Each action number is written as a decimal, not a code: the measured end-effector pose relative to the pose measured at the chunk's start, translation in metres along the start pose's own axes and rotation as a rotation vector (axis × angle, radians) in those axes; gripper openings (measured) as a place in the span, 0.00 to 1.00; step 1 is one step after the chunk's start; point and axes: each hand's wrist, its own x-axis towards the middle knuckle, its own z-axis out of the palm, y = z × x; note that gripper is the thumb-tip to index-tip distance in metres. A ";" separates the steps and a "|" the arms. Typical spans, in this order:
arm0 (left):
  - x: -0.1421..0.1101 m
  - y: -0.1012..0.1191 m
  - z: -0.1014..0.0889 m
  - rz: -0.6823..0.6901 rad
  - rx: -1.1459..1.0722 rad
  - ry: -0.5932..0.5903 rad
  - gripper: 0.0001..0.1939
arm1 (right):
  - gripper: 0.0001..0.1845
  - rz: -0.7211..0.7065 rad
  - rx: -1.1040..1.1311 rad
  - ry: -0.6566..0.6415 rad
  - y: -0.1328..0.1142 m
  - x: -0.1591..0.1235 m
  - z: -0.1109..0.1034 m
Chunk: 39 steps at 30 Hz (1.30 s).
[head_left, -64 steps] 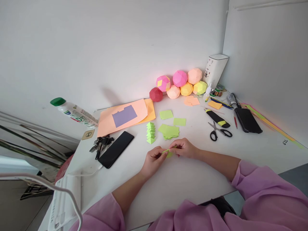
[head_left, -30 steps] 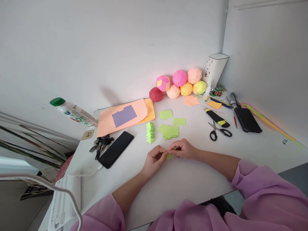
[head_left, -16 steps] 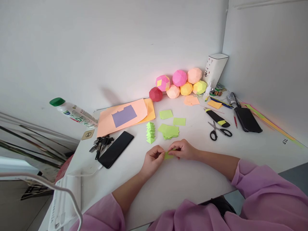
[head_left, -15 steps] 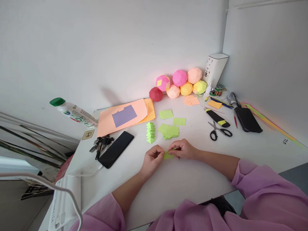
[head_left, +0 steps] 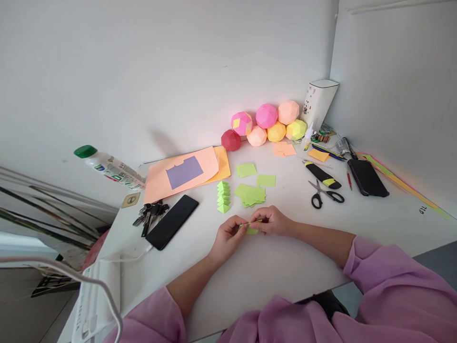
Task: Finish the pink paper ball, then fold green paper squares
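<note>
A small green paper piece (head_left: 253, 231) is pinched at its upper edge between both hands, just above the white table. My left hand (head_left: 230, 236) grips it from the left with thumb and fingers. From the right, my right hand (head_left: 270, 220) pinches the same edge, the fingertips of both hands almost meeting. Fingers hide much of the paper, so its fold is hard to make out. Beyond the hands lies a pile of green paper slips (head_left: 253, 194), with two single slips (head_left: 246, 169) behind it. Left of the pile stands a row of folded green paper units (head_left: 223, 197).
Scissors (head_left: 326, 194), a box cutter (head_left: 322, 175) and a black phone (head_left: 367, 177) lie to the right. At left are keys (head_left: 152, 213), a black device (head_left: 172, 221) and peach paper sheets (head_left: 157, 178). Faceted paper balls (head_left: 266, 116) line the wall beside a glue bottle (head_left: 307, 137).
My left fingers have shifted right and slightly up along the paper's upper edge, closer to the right fingertips. The right hand has barely moved.
</note>
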 end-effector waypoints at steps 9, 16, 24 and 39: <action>0.000 0.002 0.002 0.024 0.080 0.003 0.12 | 0.03 -0.024 -0.084 0.053 -0.005 -0.002 0.005; 0.001 0.004 0.000 -0.018 -0.032 0.111 0.13 | 0.04 0.082 0.091 0.094 -0.008 -0.002 -0.001; 0.001 0.001 -0.002 -0.021 -0.063 0.079 0.13 | 0.10 -0.006 0.081 0.028 -0.008 0.001 -0.001; -0.001 0.002 -0.001 -0.061 -0.016 -0.014 0.12 | 0.10 -0.036 -0.019 -0.001 -0.002 0.001 -0.002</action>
